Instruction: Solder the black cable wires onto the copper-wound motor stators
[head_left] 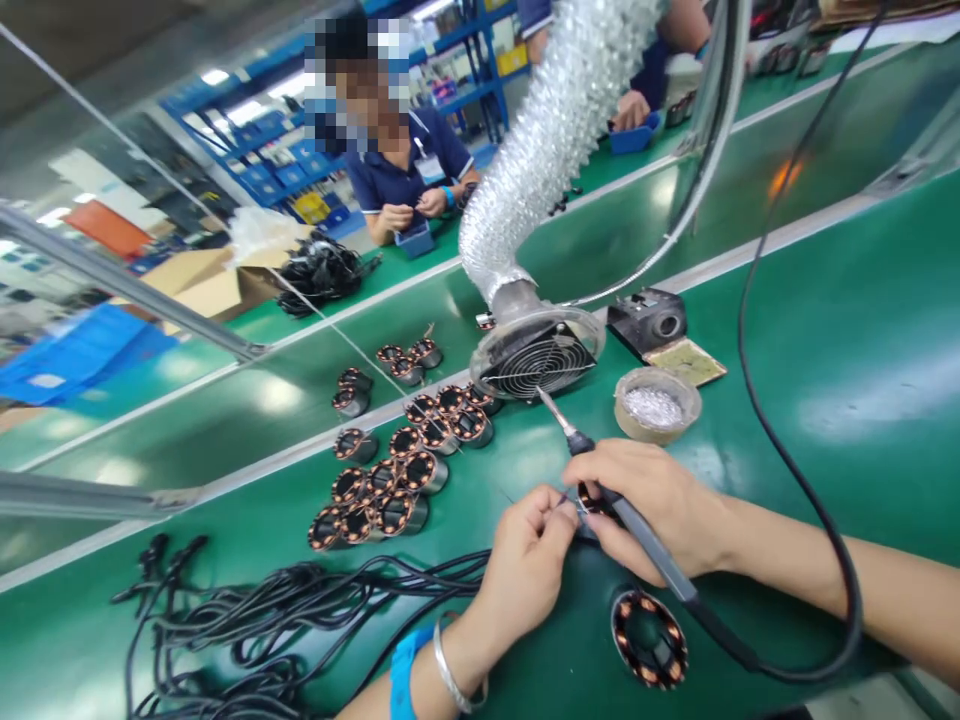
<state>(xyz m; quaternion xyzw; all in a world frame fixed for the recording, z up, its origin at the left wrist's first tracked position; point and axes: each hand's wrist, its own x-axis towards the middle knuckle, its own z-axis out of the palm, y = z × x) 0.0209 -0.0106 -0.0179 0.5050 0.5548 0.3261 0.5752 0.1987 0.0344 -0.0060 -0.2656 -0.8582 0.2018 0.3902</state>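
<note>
My right hand (652, 505) is closed round a soldering iron (637, 530), its metal tip pointing up and left toward a round fan guard. Between both hands sits a copper-wound stator (590, 500), mostly hidden by the right fingers, which also grip it. My left hand (532, 550) pinches a thin dark wire (564, 495) at the stator's left side. A blue band and a silver bangle are on the left wrist. Another stator ring (649, 640) lies on the green table just below my right hand.
Several stators (401, 510) are grouped left of centre. Black cables (300, 610) spread at lower left. A fume duct with fan guard (536, 365), a tub of metal shavings (654, 405) and an iron stand (649, 320) stand ahead. People work across the bench.
</note>
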